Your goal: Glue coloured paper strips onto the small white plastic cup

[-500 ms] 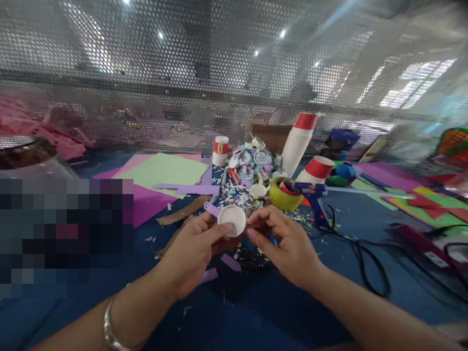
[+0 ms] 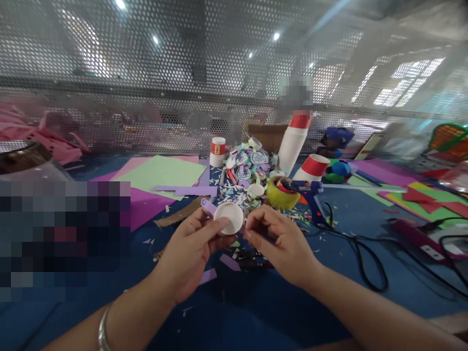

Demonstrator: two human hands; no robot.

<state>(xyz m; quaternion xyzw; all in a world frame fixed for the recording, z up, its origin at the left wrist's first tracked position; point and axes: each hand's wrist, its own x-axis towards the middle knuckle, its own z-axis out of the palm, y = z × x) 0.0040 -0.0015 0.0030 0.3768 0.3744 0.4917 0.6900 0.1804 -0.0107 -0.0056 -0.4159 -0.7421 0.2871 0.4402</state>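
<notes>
My left hand (image 2: 195, 248) pinches a shallow white paper cup base (image 2: 232, 213), its thumb lying on the inner floor and its fingers behind. From the left rim a purple paper tab (image 2: 208, 206) sticks out. My right hand (image 2: 280, 241) is just right of the cup base, thumb and fingertips pressed together; anything between them is too small or hidden to make out. Beyond the hands lies a pile of small cup-base pieces with paper tabs (image 2: 252, 161). A blue glue gun (image 2: 310, 195) rests with its front end at a yellow bowl-shaped holder (image 2: 281, 195).
White paper cups with red bands (image 2: 292, 146) stand stacked at the back. Coloured paper sheets (image 2: 157, 170) lie left, more (image 2: 431, 197) right. Paper scraps (image 2: 230, 262) litter the blue table (image 2: 252, 312). A black cable (image 2: 369, 263) runs right to a power strip (image 2: 420, 241). Perforated metal (image 2: 175, 63) rises behind.
The camera view has shifted slightly. My left hand still holds the cup base, now tipped a little differently. The right fingertips have come slightly away from its rim and curled in more.
</notes>
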